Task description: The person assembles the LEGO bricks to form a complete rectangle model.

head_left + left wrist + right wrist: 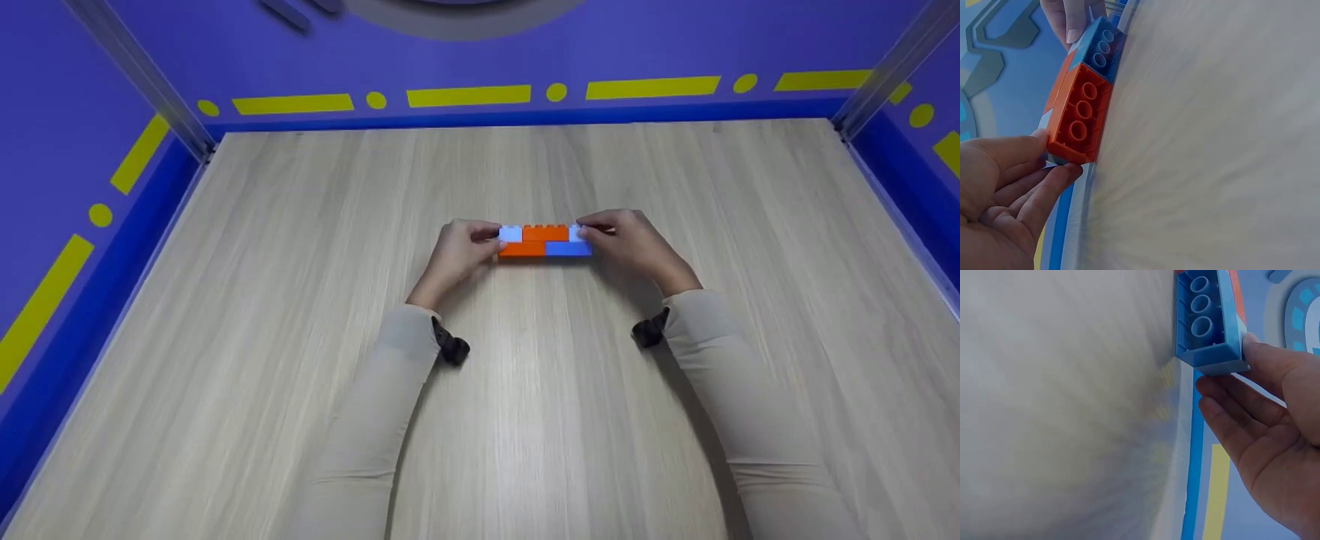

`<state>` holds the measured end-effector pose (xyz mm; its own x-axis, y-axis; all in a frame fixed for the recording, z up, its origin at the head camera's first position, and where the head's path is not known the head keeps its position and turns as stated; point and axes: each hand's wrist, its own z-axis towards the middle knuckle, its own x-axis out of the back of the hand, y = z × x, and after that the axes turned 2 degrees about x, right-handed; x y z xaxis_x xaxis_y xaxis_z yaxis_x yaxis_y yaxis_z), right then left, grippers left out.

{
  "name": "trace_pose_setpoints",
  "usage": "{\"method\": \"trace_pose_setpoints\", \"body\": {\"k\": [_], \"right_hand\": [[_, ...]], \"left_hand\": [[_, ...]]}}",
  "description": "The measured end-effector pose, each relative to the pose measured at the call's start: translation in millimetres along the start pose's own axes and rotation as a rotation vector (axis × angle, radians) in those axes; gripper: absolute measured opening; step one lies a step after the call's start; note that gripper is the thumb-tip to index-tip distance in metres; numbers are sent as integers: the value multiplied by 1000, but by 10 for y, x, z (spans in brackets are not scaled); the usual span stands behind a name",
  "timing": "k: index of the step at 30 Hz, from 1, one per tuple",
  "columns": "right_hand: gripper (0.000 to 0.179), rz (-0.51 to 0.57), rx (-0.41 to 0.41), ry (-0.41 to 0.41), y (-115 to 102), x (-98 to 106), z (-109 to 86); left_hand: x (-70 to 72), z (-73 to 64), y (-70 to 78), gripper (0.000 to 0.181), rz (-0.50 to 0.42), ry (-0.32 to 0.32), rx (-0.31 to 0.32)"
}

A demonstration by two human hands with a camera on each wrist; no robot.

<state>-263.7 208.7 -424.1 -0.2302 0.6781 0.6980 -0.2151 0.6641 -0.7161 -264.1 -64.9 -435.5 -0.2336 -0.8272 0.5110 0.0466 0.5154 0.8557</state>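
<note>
Between both hands is a two-layer row of toy building bricks. Its lower layer joins an orange brick (1080,115) and a blue brick (1202,315), with their hollow undersides showing in the wrist views. On top, an orange brick (545,234) sits between a pale brick (511,234) at the left end and another pale brick (574,234) at the right end. My left hand (463,251) pinches the left end with thumb and fingers. The right end is pinched by my right hand (628,241). The row is held above the tabletop.
Under the hands spreads a wood-grain table (487,420). Purple-blue panels (465,64) with yellow markings stand along its back and sides, joined by metal corner posts (161,82). A small black device (451,349) is strapped at each wrist.
</note>
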Motion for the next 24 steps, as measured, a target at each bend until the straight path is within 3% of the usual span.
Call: {"method": "trace_pose_setpoints", "body": {"k": [14, 24], "right_hand": [[39, -15, -25, -17, 8, -22, 63], [45, -10, -50, -51, 24, -17, 57]], "left_hand": [[-23, 28, -28, 41, -37, -23, 14], [-18, 44, -9, 40, -11, -30, 25]]}}
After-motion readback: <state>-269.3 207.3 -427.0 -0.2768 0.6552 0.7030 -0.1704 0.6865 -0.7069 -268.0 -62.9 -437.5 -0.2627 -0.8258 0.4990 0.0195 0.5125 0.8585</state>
